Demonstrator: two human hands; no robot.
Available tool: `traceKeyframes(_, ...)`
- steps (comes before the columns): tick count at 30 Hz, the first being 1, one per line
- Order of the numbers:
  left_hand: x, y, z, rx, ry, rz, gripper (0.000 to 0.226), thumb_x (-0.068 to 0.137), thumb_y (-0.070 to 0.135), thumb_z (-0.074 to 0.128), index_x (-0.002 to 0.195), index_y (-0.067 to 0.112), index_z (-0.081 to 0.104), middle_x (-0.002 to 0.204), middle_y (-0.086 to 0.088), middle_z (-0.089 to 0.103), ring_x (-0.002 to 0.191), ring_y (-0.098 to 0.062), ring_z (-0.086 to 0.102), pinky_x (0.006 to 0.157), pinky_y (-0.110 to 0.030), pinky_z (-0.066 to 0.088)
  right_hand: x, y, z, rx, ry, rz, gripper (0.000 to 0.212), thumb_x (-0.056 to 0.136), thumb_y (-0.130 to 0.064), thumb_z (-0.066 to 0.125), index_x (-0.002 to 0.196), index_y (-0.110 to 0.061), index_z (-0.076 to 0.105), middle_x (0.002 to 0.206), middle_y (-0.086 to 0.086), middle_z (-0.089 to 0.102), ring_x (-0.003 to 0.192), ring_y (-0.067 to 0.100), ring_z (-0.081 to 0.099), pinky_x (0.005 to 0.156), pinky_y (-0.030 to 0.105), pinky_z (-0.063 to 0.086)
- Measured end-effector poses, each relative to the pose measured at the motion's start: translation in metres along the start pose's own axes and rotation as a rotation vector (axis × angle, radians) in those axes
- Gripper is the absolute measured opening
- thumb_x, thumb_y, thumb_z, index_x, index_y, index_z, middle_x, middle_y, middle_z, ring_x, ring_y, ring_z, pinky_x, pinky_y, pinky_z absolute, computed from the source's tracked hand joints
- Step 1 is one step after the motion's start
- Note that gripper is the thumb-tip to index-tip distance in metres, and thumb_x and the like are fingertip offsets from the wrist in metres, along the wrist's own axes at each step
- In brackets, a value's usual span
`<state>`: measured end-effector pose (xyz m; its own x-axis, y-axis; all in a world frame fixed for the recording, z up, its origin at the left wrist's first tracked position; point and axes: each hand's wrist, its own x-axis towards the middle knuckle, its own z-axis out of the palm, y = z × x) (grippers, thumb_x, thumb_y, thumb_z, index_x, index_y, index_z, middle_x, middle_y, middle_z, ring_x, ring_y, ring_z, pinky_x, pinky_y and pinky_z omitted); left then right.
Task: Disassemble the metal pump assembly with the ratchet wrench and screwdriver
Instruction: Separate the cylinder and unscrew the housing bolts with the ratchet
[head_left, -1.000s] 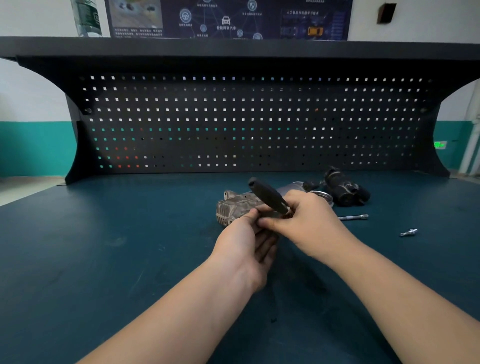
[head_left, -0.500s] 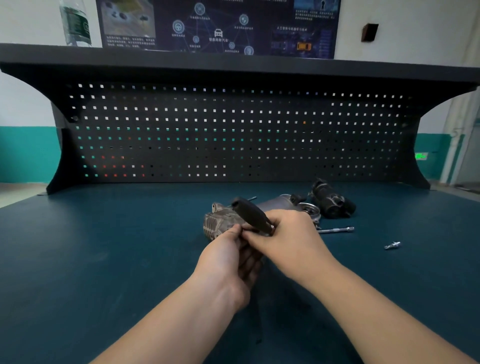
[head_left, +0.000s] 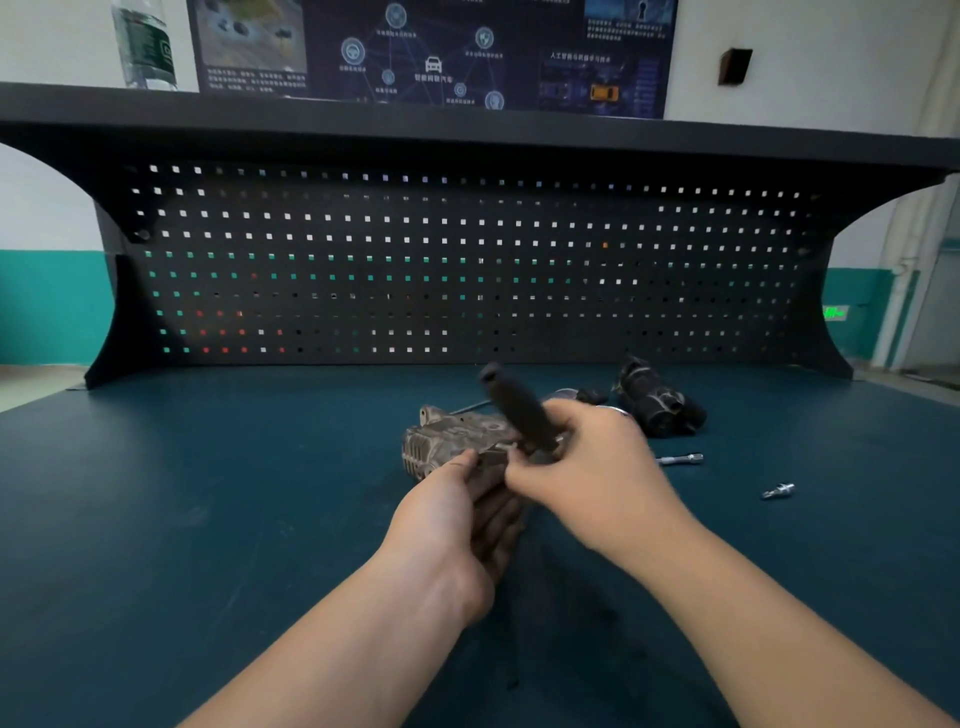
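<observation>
Mid-frame on the blue counter (head_left: 208, 519) sits the metal pump (head_left: 452, 439). Right hand (head_left: 587, 483) has its grip wrapped around the black wrench handle (head_left: 514, 405), which sticks up toward upper left. Left hand (head_left: 457, 525) pinches something at the pump's near edge, can't tell what.
</observation>
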<state>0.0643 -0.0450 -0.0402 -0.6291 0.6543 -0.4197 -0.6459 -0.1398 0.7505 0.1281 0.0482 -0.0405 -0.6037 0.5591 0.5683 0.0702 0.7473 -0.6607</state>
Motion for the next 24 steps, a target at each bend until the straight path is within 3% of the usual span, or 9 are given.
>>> traceKeyframes(3,0.003,0.0,-0.001,0.021,-0.022,-0.017,0.035,0.095,0.039,0.048,0.09,0.013,0.07,0.094,-0.002,0.071,0.076,-0.011,0.058,0.059,-0.024,0.042,0.026,0.011,-0.029,0.059,0.204,0.242,0.007,0.064,-0.018,0.072,0.065,-0.013,0.067,0.048,-0.007,0.06,0.045,0.009,0.052,0.043,0.019,0.037)
traceKeyframes(7,0.006,-0.001,-0.002,0.06,-0.043,-0.005,0.036,0.096,0.042,0.045,0.09,0.017,0.07,0.094,0.004,0.071,0.081,-0.009,0.056,0.061,-0.024,0.038,0.073,0.049,-0.069,0.005,0.194,0.639,0.018,0.07,-0.009,0.069,0.061,-0.007,0.054,0.027,-0.004,0.04,0.018,0.007,0.031,0.031,0.008,0.023)
traceKeyframes(9,0.007,-0.002,-0.002,0.105,-0.05,0.029,0.035,0.097,0.043,0.041,0.087,0.022,0.068,0.095,0.007,0.07,0.084,-0.008,0.055,0.065,-0.026,0.033,0.089,0.074,-0.076,-0.15,0.126,0.738,0.018,0.073,-0.004,0.067,0.06,-0.006,0.055,0.032,0.0,0.05,0.021,0.007,0.036,0.033,0.009,0.025)
traceKeyframes(11,0.009,-0.003,-0.001,0.105,-0.031,0.058,0.033,0.097,0.041,0.04,0.101,0.023,0.068,0.104,0.007,0.07,0.083,-0.007,0.056,0.068,-0.026,0.032,0.098,0.095,-0.075,-0.274,0.051,0.811,0.015,0.075,-0.004,0.065,0.063,-0.005,0.057,0.048,0.006,0.064,0.035,0.012,0.048,0.041,0.015,0.03)
traceKeyframes(13,0.011,-0.004,-0.001,0.081,0.008,0.08,0.034,0.097,0.039,0.043,0.113,0.019,0.065,0.105,0.008,0.071,0.079,-0.003,0.057,0.06,-0.021,0.033,0.102,0.11,-0.07,-0.366,-0.007,0.863,0.011,0.076,-0.006,0.065,0.068,-0.005,0.058,0.062,0.01,0.071,0.049,0.017,0.053,0.046,0.02,0.034)
traceKeyframes(17,0.015,-0.005,-0.001,0.057,0.038,0.098,0.035,0.096,0.038,0.045,0.113,0.017,0.066,0.1,0.007,0.072,0.079,0.0,0.059,0.055,-0.018,0.031,0.107,0.117,-0.055,-0.54,-0.055,0.875,0.015,0.075,-0.015,0.07,0.079,-0.007,0.058,0.054,0.005,0.063,0.048,0.018,0.052,0.049,0.023,0.041)
traceKeyframes(19,0.015,-0.005,0.0,0.055,0.047,0.104,0.033,0.096,0.037,0.045,0.113,0.017,0.065,0.1,0.006,0.072,0.078,0.0,0.059,0.055,-0.018,0.031,0.107,0.116,-0.05,-0.588,-0.078,0.9,0.033,0.076,-0.025,0.073,0.1,-0.007,0.059,0.078,0.006,0.064,0.066,0.02,0.057,0.063,0.026,0.049)
traceKeyframes(21,0.015,-0.005,0.001,0.043,0.053,0.111,0.03,0.096,0.035,0.046,0.112,0.018,0.065,0.098,0.005,0.073,0.075,-0.001,0.06,0.054,-0.019,0.032,0.106,0.115,-0.048,-0.612,-0.079,0.916,0.048,0.076,-0.03,0.076,0.113,-0.007,0.056,0.098,0.008,0.063,0.081,0.022,0.058,0.072,0.027,0.048)
traceKeyframes(24,0.016,-0.005,0.0,0.027,0.045,0.107,0.029,0.096,0.035,0.047,0.11,0.018,0.066,0.096,0.005,0.073,0.075,-0.002,0.061,0.055,-0.018,0.032,0.1,0.102,-0.047,-0.539,0.061,0.748,0.03,0.075,-0.028,0.076,0.089,-0.007,0.061,0.082,0.01,0.063,0.067,0.024,0.057,0.055,0.025,0.042)
